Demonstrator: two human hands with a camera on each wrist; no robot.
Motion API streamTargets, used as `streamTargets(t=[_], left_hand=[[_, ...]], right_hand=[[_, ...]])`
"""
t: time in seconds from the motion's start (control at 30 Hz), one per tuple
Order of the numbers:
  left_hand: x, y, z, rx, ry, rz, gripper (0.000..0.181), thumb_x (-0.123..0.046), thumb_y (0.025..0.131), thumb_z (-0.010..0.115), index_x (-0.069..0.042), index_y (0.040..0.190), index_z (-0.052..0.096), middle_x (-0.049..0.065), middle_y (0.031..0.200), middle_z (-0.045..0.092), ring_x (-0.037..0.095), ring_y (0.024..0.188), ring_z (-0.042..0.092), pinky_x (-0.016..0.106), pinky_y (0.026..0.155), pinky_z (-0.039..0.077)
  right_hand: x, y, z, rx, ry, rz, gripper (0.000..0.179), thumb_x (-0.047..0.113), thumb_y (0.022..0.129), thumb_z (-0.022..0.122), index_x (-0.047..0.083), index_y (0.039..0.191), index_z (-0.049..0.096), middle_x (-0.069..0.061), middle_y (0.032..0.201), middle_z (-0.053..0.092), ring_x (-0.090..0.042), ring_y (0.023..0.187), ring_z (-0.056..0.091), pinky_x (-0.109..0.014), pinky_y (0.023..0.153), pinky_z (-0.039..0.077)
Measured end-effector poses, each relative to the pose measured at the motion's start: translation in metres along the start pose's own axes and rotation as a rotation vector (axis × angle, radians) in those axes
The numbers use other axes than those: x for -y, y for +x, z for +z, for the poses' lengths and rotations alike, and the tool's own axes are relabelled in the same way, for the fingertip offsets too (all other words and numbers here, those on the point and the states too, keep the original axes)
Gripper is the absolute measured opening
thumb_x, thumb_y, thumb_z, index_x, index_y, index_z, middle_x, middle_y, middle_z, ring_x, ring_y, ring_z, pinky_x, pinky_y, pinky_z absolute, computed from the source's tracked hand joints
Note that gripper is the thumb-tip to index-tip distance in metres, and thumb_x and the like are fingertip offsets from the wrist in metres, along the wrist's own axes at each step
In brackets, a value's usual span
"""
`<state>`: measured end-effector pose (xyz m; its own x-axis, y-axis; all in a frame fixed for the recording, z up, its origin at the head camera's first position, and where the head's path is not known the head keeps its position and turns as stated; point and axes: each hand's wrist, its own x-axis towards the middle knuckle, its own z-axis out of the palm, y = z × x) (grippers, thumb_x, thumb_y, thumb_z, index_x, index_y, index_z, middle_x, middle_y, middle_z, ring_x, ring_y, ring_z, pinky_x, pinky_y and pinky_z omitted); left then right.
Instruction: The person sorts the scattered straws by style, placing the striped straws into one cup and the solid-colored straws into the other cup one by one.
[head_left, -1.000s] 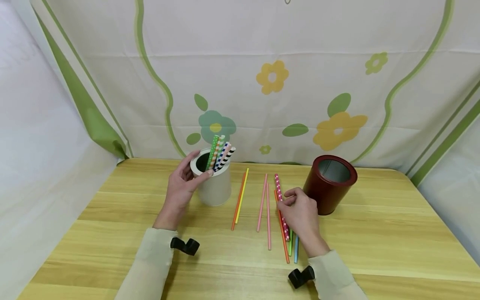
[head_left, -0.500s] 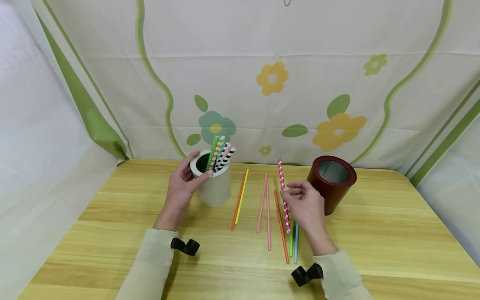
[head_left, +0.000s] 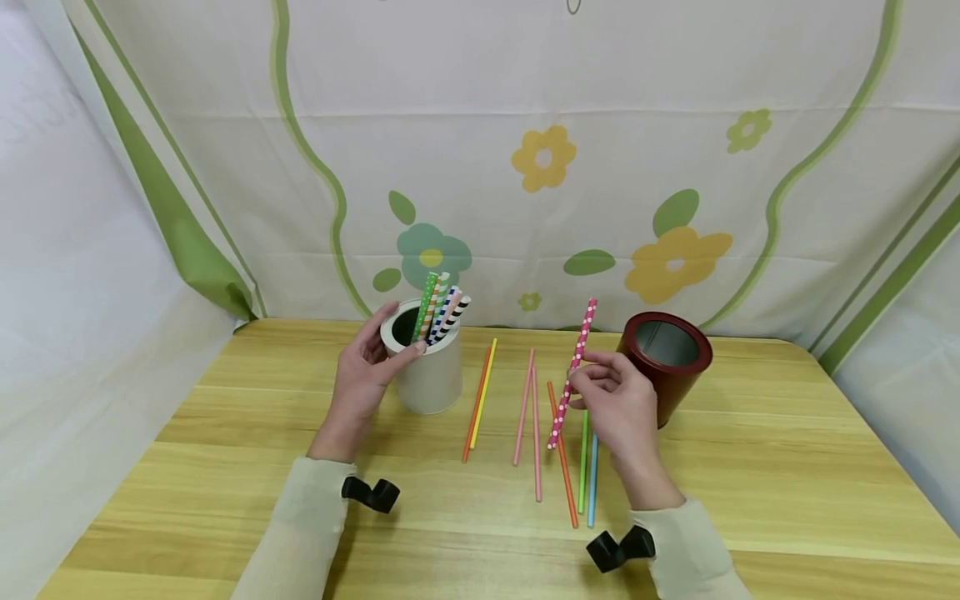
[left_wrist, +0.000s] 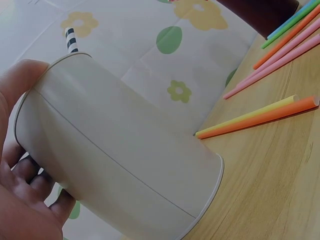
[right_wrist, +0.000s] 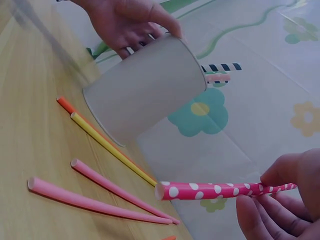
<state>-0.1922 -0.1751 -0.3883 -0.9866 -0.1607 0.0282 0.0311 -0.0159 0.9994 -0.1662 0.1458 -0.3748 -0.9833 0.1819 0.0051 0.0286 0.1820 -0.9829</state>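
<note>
My left hand [head_left: 362, 377] grips the white canister [head_left: 429, 379] at its rim, thumb at the front and fingers round the left side. Several patterned paper straws [head_left: 438, 308] lean inside it, striped and dotted. My right hand [head_left: 617, 400] pinches a pink straw with white dots [head_left: 577, 358] between thumb and fingers near its middle. That straw is raised and tilted, its lower end over an orange straw [head_left: 567, 475] in the head view. In the right wrist view the dotted straw [right_wrist: 210, 191] points toward the white canister [right_wrist: 150, 82].
A dark red canister [head_left: 660, 387] stands behind my right hand. Loose plain straws lie on the wooden table [head_left: 420, 533]: an orange and a yellow straw [head_left: 483, 392], two pink straws [head_left: 537, 442], a green straw [head_left: 583, 467] and a blue straw [head_left: 592, 483]. A patterned curtain [head_left: 480, 183] hangs behind.
My right hand has lifted the dotted pink straw off the table and moved up and slightly right. The straw's top has swung to the right. My left hand stays on the white canister.
</note>
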Motion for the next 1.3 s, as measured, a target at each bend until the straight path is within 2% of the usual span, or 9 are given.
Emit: streamTargets(t=[0.2,0.47,0.67,0.8,0.93,1.2,1.3], left_hand=[[0.0,0.0,0.0,-0.002,0.013,0.003,0.074,-0.016,0.096,0.082,-0.035,0.161,0.05,-0.002,0.161,0.055,0.016,0.136,0.054,0.02,0.11,0.047],[0.0,0.0,-0.001,0.003,0.023,-0.006,0.074,-0.019,0.097,0.082,-0.036,0.161,0.05,-0.002,0.162,0.054,0.018,0.136,0.053,0.019,0.109,0.047],[0.0,0.001,0.001,0.011,0.012,0.004,0.075,-0.017,0.097,0.082,-0.034,0.162,0.049,-0.002,0.163,0.053,0.018,0.14,0.053,0.032,0.12,0.044],[0.0,0.001,0.003,0.013,0.002,0.017,0.076,-0.015,0.096,0.082,-0.032,0.162,0.049,-0.001,0.165,0.052,0.02,0.143,0.052,0.04,0.126,0.04],[0.001,0.0,0.005,0.016,-0.002,0.026,0.076,-0.013,0.096,0.082,-0.031,0.162,0.049,0.0,0.166,0.051,0.021,0.146,0.051,0.042,0.128,0.039],[0.0,-0.001,0.004,0.01,-0.012,0.035,0.075,-0.011,0.096,0.082,-0.029,0.161,0.05,0.001,0.163,0.054,0.02,0.142,0.053,0.027,0.116,0.044],[0.0,-0.002,0.002,0.004,-0.007,0.027,0.075,-0.012,0.096,0.082,-0.03,0.161,0.05,0.001,0.163,0.054,0.02,0.142,0.053,0.028,0.117,0.044]], right_hand=[[0.005,-0.002,0.0,-0.014,0.099,-0.045,0.029,0.006,0.101,0.071,0.005,0.13,0.066,0.002,0.098,0.072,-0.01,0.084,0.074,-0.028,0.077,0.066],[0.021,-0.001,0.005,-0.043,0.275,-0.097,0.029,0.006,0.101,0.073,0.006,0.128,0.062,-0.003,0.104,0.07,-0.014,0.088,0.073,-0.031,0.083,0.066],[0.036,-0.001,0.014,-0.083,0.361,-0.19,0.026,0.003,0.1,0.072,0.003,0.124,0.063,0.001,0.099,0.069,-0.014,0.086,0.072,-0.03,0.081,0.066],[0.045,-0.001,0.019,-0.084,0.375,-0.229,0.026,0.003,0.099,0.074,0.003,0.124,0.063,-0.001,0.101,0.069,-0.015,0.086,0.072,-0.03,0.081,0.066],[0.049,-0.001,0.021,-0.077,0.382,-0.235,0.026,0.001,0.099,0.073,0.003,0.124,0.064,-0.003,0.102,0.069,-0.014,0.086,0.072,-0.03,0.081,0.066],[0.057,0.001,0.029,-0.056,0.395,-0.264,0.025,0.001,0.099,0.074,0.003,0.122,0.064,-0.001,0.101,0.069,-0.015,0.086,0.072,-0.03,0.082,0.066],[0.059,0.003,0.035,-0.043,0.39,-0.284,0.026,0.0,0.099,0.074,0.003,0.123,0.064,0.0,0.099,0.07,-0.015,0.086,0.073,-0.031,0.081,0.066]])
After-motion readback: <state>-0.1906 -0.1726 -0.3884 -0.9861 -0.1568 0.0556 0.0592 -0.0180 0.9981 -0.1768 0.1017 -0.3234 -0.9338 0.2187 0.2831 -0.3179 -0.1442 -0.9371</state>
